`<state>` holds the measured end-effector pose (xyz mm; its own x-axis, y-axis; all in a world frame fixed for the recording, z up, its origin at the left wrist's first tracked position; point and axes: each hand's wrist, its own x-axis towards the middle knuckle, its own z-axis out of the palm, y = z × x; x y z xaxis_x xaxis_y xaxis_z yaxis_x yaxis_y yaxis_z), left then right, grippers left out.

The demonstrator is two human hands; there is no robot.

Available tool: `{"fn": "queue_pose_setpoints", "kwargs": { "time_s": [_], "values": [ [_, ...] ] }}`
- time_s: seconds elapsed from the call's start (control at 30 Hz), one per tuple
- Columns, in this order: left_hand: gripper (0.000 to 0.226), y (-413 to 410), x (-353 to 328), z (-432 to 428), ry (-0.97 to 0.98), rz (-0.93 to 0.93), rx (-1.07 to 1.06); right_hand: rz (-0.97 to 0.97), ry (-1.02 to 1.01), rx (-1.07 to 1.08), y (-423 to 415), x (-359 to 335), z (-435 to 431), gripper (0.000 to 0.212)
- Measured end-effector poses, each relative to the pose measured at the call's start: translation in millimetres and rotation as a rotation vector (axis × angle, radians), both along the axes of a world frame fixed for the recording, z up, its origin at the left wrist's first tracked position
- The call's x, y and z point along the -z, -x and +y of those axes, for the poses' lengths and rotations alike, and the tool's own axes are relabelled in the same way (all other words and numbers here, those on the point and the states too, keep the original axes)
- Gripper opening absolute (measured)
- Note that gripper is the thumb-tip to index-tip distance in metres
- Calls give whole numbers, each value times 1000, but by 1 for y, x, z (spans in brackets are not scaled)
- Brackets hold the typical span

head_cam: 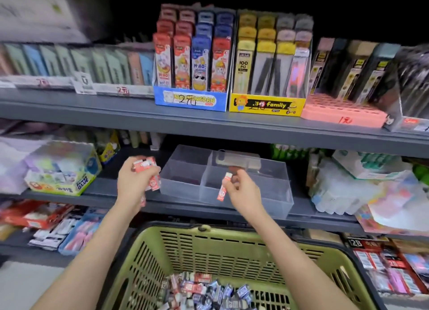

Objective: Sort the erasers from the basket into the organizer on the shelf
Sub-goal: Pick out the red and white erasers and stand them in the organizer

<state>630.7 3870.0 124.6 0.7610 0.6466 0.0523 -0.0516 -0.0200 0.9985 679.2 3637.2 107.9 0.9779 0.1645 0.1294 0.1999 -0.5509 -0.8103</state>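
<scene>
Pinching one red-wrapped eraser (224, 186), the right hand (242, 191) hovers at the clear organizer (276, 203); the left hand (132, 181), just beside it, clutches a bunch of red erasers (152, 171)

A single head-worn wide-angle camera looks forward and slightly down, close to the grey metal shelves (92, 110) at twelve o'clock, with the green slotted plastic basket (220, 247) at six o'clock below.
</scene>
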Motion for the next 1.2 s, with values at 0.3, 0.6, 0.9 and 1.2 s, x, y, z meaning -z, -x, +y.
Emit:
{"fn": "queue_pose_setpoints", "kwargs": {
  "time_s": [0.3, 0.6, 0.9, 1.2],
  "values": [
    [18, -2, 10, 17, 228, 256, 374, 239, -248, -47, 19, -10, -45, 26],
    [23, -4, 13, 2, 327, 182, 473, 282, -716, 114, -15, -32, -34, 13],
    [23, -6, 25, -3, 399, 87, 477, 164, 548, 91, -70, 1, 10, 27],
    [27, -2, 21, -8, 423, -59, 385, 397, 779, -116, -76, -6, 15, 31]
  ]
}}
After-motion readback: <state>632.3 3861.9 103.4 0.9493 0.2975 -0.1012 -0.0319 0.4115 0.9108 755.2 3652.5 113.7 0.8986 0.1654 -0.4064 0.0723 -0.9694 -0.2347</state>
